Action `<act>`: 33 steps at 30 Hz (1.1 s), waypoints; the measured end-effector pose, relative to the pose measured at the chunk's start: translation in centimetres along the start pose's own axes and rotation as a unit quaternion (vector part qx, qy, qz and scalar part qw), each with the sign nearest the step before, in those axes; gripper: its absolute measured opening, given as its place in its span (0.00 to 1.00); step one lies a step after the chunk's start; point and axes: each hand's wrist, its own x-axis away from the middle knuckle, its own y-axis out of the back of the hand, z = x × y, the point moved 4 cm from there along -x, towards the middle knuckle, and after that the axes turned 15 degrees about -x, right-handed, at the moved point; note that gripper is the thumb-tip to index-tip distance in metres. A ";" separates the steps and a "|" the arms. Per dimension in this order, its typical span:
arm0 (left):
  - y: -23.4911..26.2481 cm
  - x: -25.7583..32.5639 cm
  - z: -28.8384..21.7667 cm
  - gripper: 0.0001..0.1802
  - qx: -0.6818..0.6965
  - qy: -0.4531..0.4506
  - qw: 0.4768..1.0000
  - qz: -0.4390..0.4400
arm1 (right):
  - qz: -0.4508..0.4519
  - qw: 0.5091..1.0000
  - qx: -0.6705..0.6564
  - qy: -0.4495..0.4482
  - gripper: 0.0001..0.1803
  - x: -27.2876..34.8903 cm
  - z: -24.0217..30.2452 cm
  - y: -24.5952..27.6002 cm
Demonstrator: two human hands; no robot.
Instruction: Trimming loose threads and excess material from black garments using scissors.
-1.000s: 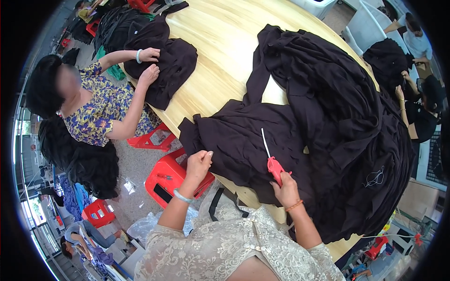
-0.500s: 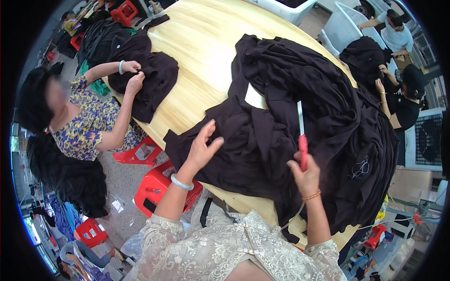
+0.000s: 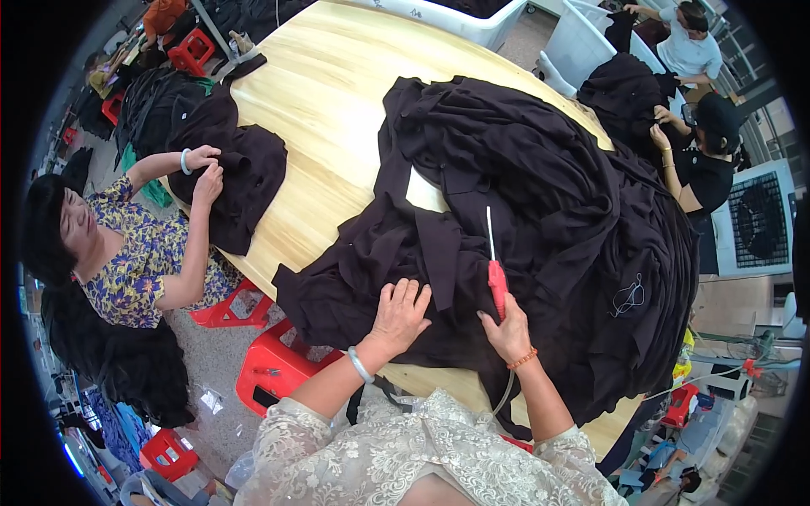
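My left hand [image 3: 401,319] lies with its fingers spread on a dark garment [image 3: 337,270] near the table's front edge. In my right hand [image 3: 510,334] is a red-handled tool [image 3: 497,282] with a long, thin metal tip pointing away from me. A pale hose or cord [image 3: 504,395] runs down from that hand. The tip is over the dark cloth; I cannot tell whether it touches. To the right a big heap of dark garments [image 3: 540,139] covers much of the table, with a loose tangle of light thread [image 3: 627,297] on it.
A co-worker in a flowered top [image 3: 143,261] handles a dark garment [image 3: 253,160] at the left. Two more people work by white bins [image 3: 582,42] at the far right. A red stool [image 3: 270,371] stands left of me, beside the wooden table [image 3: 329,93].
My left hand has come down onto the garment from above it. The view has shifted somewhat; my right hand still holds the red tool, whose tip now shows narrower.
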 end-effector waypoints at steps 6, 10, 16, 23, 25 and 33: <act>-2.5 -0.2 3.1 0.16 0.133 0.093 0.986 0.030 | -0.011 0.999 -0.037 -0.035 0.21 1.6 2.2 4.3; 0.5 -0.8 10.0 0.09 0.342 0.299 0.891 -0.007 | -0.017 0.998 -0.067 -0.013 0.23 1.4 3.1 5.9; 9.6 2.2 17.7 0.13 0.671 0.379 0.626 -0.115 | 0.010 0.998 -0.056 0.011 0.25 1.0 5.4 9.0; -1.2 6.9 8.4 0.14 0.741 0.397 0.473 0.265 | -0.126 0.973 0.181 -0.066 0.21 2.2 -0.2 13.0; -2.3 6.6 6.4 0.17 0.717 0.403 0.493 0.282 | -0.117 0.978 0.166 -0.037 0.23 3.0 0.7 12.0; 2.1 1.9 3.8 0.19 0.812 0.269 0.484 0.184 | -0.015 0.991 0.116 0.058 0.36 1.3 2.6 2.5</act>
